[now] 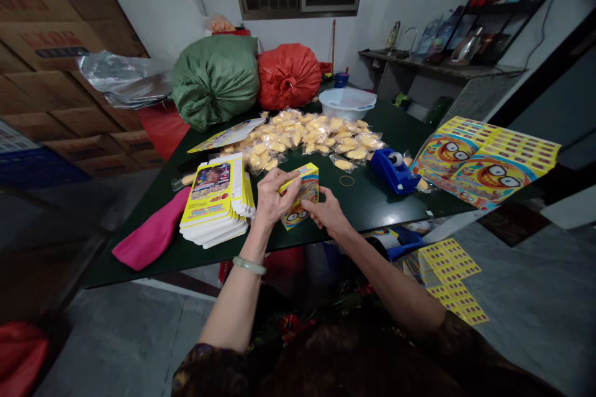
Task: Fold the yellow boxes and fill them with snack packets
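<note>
"Where's the box point(309, 186)?"
"At the table's point(365, 198) near edge — left hand point(272, 198) clamped on its left side, right hand point(330, 212) pinching the right."
"And beside it?"
"Cartons point(209, 195), stacked left."

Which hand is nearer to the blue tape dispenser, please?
The right hand is nearer, to the left of the blue tape dispenser; the left hand is farther left, beyond the yellow box both hold.
</note>
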The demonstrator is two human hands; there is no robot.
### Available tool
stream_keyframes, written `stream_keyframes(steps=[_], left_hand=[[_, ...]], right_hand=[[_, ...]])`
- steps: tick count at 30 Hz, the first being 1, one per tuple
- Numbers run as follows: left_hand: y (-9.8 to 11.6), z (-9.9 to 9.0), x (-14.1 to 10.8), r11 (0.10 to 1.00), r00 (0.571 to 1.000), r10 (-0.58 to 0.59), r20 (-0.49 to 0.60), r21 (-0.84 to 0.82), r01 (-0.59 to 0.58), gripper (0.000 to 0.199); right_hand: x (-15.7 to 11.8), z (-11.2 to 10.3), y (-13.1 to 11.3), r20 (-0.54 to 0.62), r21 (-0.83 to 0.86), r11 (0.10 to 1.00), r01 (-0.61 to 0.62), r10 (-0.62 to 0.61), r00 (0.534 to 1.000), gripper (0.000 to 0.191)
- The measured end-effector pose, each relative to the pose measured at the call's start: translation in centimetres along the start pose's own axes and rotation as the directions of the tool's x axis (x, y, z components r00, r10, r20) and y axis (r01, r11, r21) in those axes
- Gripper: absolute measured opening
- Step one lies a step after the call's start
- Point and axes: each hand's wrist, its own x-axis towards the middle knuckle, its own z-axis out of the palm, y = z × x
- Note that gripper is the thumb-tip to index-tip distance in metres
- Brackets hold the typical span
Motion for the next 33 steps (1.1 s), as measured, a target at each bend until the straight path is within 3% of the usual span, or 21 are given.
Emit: stream_keyframes(steps=[2, 4, 6, 8, 9, 12, 13, 14, 16, 18, 20, 21, 23, 26, 28, 31, 33], left_hand=[[-0.5, 0.3, 0.4, 0.994, 0.991, -0.112, -0.076, -0.017, 0.111, 0.021], [-1.0, 0.5, 0.4, 0.959, 0.943, -0.280, -0.178, -0.096, 0.266, 0.023], [-1.3, 0.7, 0.1, 0.865, 0.820, -0.491, -0.294, -0.277, 0.419, 0.028], [-1.2, 1.3, -0.4, 0.751, 0.690, -0.642, -0.334, -0.454, 0.479, 0.035], [-0.9, 1.7, -0.7, 0.707, 0.649, -0.685, -0.330, -0.513, 0.486, 0.039], [0.3, 3.3, -1.7, 0.616, 0.588, -0.758, -0.282, -0.607, 0.502, 0.049], [0.7, 3.7, -2.0, 0.606, 0.592, -0.762, -0.261, -0.609, 0.511, 0.050], [0.9, 4.2, -2.4, 0.643, 0.633, -0.731, -0.254, -0.568, 0.514, 0.048], [1.2, 4.8, -3.1, 0.771, 0.800, -0.580, -0.150, -0.418, 0.481, 0.038], [1.0, 5.4, -3.9, 0.896, 0.916, -0.397, -0.062, -0.243, 0.372, 0.028], [0.8, 6.1, -4.6, 0.958, 0.961, -0.272, -0.055, -0.112, 0.265, 0.023], [0.6, 6.5, -5.0, 0.972, 0.971, -0.231, -0.066, -0.070, 0.226, 0.022], [0.5, 7.4, -5.4, 0.987, 0.985, -0.161, -0.058, -0.026, 0.160, 0.019], [0.7, 8.8, -5.5, 0.998, 0.997, -0.068, 0.022, -0.001, 0.068, 0.016], [0.9, 9.5, -5.3, 0.999, 0.998, -0.031, 0.062, 0.012, 0.030, 0.015], [1.5, 10.4, -4.3, 0.999, 0.995, 0.006, 0.102, 0.034, -0.010, 0.015], [2.1, 10.9, -3.2, 0.999, 0.991, 0.031, 0.131, 0.031, -0.036, 0.015]], right_hand=[[0.3, -0.7, 1.5, -0.006, -0.044, 0.999, -0.009, 0.009, 1.000, 0.070], [0.2, -1.5, 2.3, -0.023, -0.044, 0.999, 0.013, -0.014, 1.000, 0.064], [-0.3, -2.3, 2.4, -0.029, -0.026, 0.999, 0.020, -0.021, 0.999, 0.061], [-1.1, -3.0, 2.1, -0.008, 0.012, 1.000, 0.021, -0.021, 1.000, 0.056], [-1.6, -3.4, 1.8, 0.001, 0.033, 0.999, 0.029, -0.029, 1.000, 0.054], [-2.7, -4.9, 0.8, -0.028, 0.074, 0.993, 0.096, -0.094, 0.995, 0.050], [-2.9, -5.7, 0.3, -0.056, 0.076, 0.990, 0.120, -0.116, 0.992, 0.049], [-3.0, -6.9, -0.3, -0.084, 0.074, 0.986, 0.147, -0.140, 0.987, 0.048], [-3.3, -10.3, -2.2, -0.137, 0.025, 0.968, 0.249, -0.243, 0.960, 0.047], [-3.9, -14.8, -4.9, -0.195, -0.139, 0.896, 0.422, -0.442, 0.875, 0.044], [-4.5, -19.9, -8.0, -0.232, -0.427, 0.728, 0.537, -0.662, 0.713, 0.042], [-4.6, -22.4, -9.5, -0.232, -0.542, 0.648, 0.536, -0.728, 0.645, 0.044], [-4.3, -26.9, -12.2, -0.180, -0.726, 0.510, 0.461, -0.788, 0.589, 0.045], [-2.8, -31.4, -15.0, -0.118, -0.912, 0.323, 0.251, -0.794, 0.596, 0.040], [-1.3, -32.5, -16.1, -0.098, -0.979, 0.193, 0.071, -0.742, 0.663, 0.036], [1.0, -31.9, -17.1, -0.149, -0.985, 0.021, -0.169, -0.588, 0.795, 0.026], [2.4, -30.5, -17.4, -0.190, -0.965, -0.055, -0.255, -0.519, 0.834, 0.022]])
